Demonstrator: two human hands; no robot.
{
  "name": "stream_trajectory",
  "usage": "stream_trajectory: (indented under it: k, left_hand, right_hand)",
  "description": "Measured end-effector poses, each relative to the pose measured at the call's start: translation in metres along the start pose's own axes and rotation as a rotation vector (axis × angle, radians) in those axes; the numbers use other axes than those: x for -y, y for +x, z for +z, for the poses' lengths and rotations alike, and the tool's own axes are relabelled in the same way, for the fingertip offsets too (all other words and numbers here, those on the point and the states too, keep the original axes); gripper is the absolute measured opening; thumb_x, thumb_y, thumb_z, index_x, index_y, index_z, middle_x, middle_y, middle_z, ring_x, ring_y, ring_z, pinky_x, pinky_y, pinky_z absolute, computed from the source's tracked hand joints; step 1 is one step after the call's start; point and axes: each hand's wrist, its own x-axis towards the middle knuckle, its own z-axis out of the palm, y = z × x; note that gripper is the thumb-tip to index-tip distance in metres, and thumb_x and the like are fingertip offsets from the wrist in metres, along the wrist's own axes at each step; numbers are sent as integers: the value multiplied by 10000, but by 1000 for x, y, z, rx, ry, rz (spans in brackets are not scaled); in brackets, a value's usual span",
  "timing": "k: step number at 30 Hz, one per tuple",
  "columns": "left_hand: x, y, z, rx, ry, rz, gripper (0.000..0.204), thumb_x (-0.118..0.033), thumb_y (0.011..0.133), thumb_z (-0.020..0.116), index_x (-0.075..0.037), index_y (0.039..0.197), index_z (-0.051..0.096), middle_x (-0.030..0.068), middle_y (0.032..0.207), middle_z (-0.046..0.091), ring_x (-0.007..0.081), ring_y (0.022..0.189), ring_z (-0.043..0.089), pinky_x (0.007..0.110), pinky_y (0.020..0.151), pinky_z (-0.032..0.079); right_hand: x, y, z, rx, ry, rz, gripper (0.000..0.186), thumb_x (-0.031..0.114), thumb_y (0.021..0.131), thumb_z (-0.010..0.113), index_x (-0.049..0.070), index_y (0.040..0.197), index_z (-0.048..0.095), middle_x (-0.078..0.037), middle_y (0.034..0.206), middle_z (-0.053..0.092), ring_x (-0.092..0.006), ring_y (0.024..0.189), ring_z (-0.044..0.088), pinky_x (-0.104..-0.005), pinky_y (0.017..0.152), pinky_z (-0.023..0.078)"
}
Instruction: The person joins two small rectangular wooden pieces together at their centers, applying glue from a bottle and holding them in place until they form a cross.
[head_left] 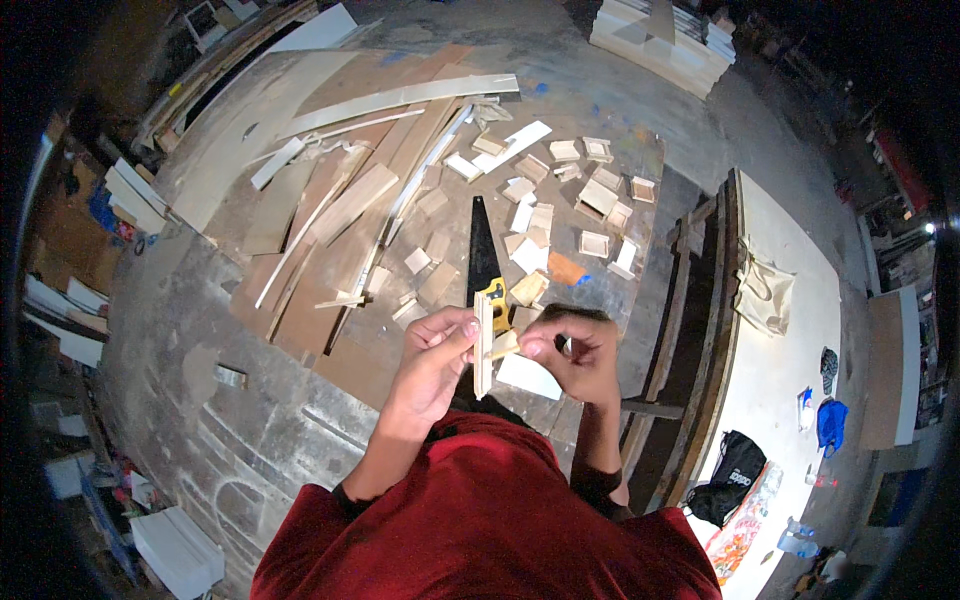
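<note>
My left hand (432, 362) grips a narrow, pale wooden piece (483, 370) upright in front of my red shirt, thumb along its side. My right hand (572, 355) is closed with thumb and forefinger around a small, light stick (502, 350) that points at the piece's side; whether they touch is hard to tell. Just beyond the piece lies a handsaw (482, 250) with a black blade and a yellow handle, partly hidden behind it. Small wooden boxes (593, 243) and offcuts are scattered around the saw on the worn work surface (270, 350).
Long planks and strips (350, 200) lie at upper left. At right stands a long white-topped table (790, 380) bearing a cream cloth bag (762, 300), a black bag (725, 480) and blue items. Stacked white boards (660, 40) sit at the back; more panels line the left edge.
</note>
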Motion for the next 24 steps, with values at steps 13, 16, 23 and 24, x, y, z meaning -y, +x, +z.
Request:
stream_trajectory:
  k: [13,16,23,24]
  left_hand:
    - [-26,25,-16,-37,-11,4,119,-86,895,641,-13,986,663,20,846,651,57,705,538,208,640,404]
    - [-26,33,-34,-24,37,26,123,-96,895,645,-16,988,661,9,849,652,52,710,536,206,646,401]
    - [-29,54,-56,13,47,1,123,-103,922,610,-11,998,643,1,863,644,45,733,538,206,651,396]
    - [-30,57,-57,-11,45,-17,123,-104,934,594,-8,997,637,3,858,640,45,738,540,205,652,396]
  right_hand:
    - [-15,13,25,41,-55,102,79,28,805,742,-7,866,707,-45,768,695,-72,670,591,-225,614,467]
    - [-17,15,30,120,-51,104,85,30,805,743,-15,856,692,-53,780,690,-80,694,611,-232,629,483]
    - [-37,32,56,-98,-31,192,70,46,827,726,1,864,687,-59,757,673,-90,662,599,-238,591,465]
    - [-39,31,56,-109,-34,192,70,46,827,726,1,864,687,-59,757,673,-90,662,599,-238,591,465]
